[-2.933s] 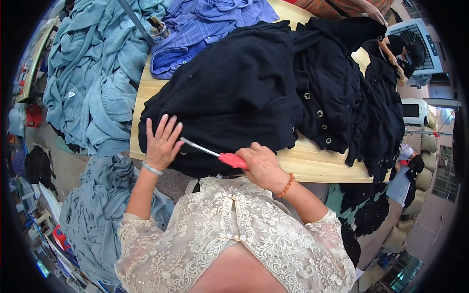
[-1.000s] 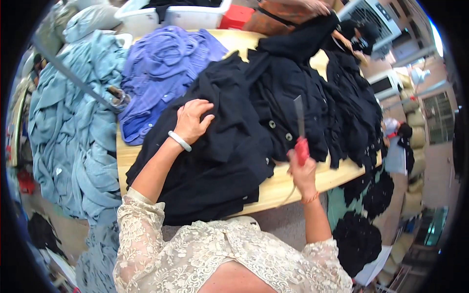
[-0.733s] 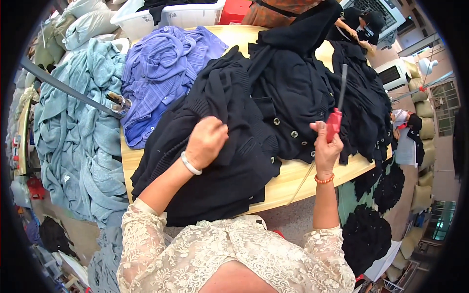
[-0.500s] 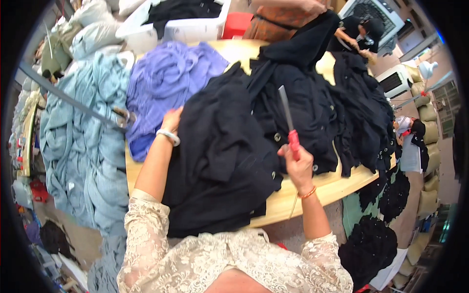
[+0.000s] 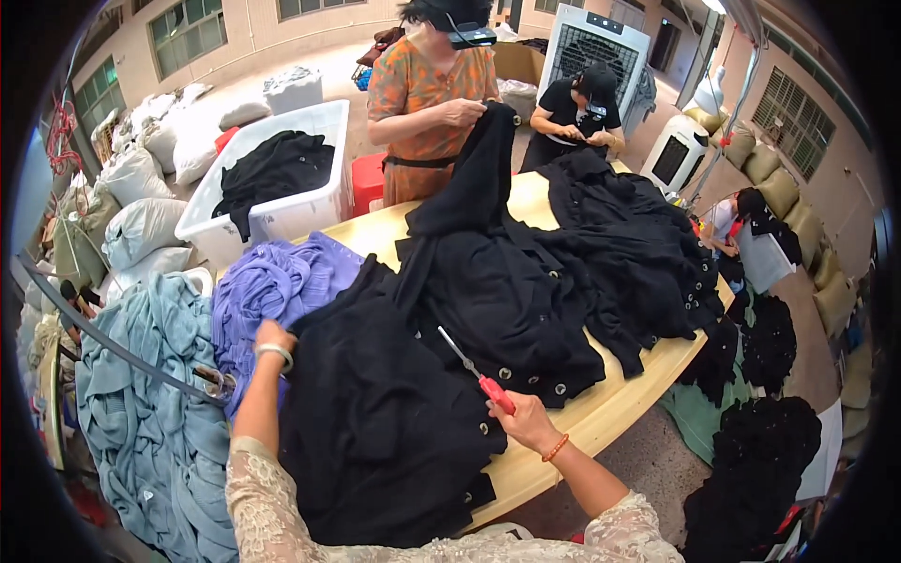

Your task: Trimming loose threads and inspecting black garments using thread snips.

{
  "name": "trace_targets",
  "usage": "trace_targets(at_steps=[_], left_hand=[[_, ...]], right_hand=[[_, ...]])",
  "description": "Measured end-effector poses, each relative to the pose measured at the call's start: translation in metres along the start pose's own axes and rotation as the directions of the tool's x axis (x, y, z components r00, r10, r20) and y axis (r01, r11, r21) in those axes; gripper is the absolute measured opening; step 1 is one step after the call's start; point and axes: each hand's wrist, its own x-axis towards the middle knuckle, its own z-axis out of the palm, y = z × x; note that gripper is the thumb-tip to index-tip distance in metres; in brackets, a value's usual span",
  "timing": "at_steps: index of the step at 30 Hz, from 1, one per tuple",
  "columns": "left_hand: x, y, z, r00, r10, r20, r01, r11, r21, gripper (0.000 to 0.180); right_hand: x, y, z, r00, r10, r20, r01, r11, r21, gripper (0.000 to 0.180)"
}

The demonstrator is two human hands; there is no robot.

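Right hand [image 5: 528, 424]: the red handle of a slim metal-shafted tool [image 5: 496, 395] is held in a closed grip; an orange beaded bracelet [image 5: 556, 447] is worn at the wrist.
Tool: it is pointed up and to the left, its tip over black knit cloth; whether the cloth is touched cannot be told.
Left hand [image 5: 272, 340]: it is placed at the upper left edge of the front black garment [image 5: 375, 403], its fingers partly hidden; whether cloth is caught in this grip cannot be told. A pale bangle [image 5: 275, 351] is worn at the wrist.
Front black garment: it is spread over the near left part of the pale wooden tabletop [image 5: 563, 433], round buttons lined along its right edge.
Other black garments [image 5: 511, 305]: they are heaped to the right, partly overlapped.
Left side: a purple garment [image 5: 267, 281] is bunched beside the left hand, and light blue knitwear [image 5: 141, 375] is piled farther left.
Across the tabletop: a black sleeve [image 5: 483, 169] is held up by a person in an orange patterned top [image 5: 432, 80]; another person in a black cap [image 5: 574, 117] is seen to the right.
Behind: black cloth [image 5: 277, 174] is held in a white bin [image 5: 211, 235].
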Motion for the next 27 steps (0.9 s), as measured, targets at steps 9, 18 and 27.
trace_targets(at_steps=[9,18,27], left_hand=[[-0.224,0.060,-0.125,0.248,0.809,-0.532,-0.960,0.278,-0.026,0.012],[-0.377,-0.030,0.018,0.377,0.925,0.052,-0.910,0.381,-0.162,0.011],[-0.356,-0.067,0.024,0.596,0.787,-0.161,-0.765,0.617,0.186,0.020]], right_hand=[[0.033,-0.040,-0.029,0.998,-0.064,-0.001,0.063,0.978,0.197,0.020],[0.055,-0.103,0.041,0.923,-0.380,0.055,0.379,0.925,0.039,0.051],[0.052,-0.092,0.112,0.848,-0.264,0.459,0.383,0.905,-0.187,0.058]])
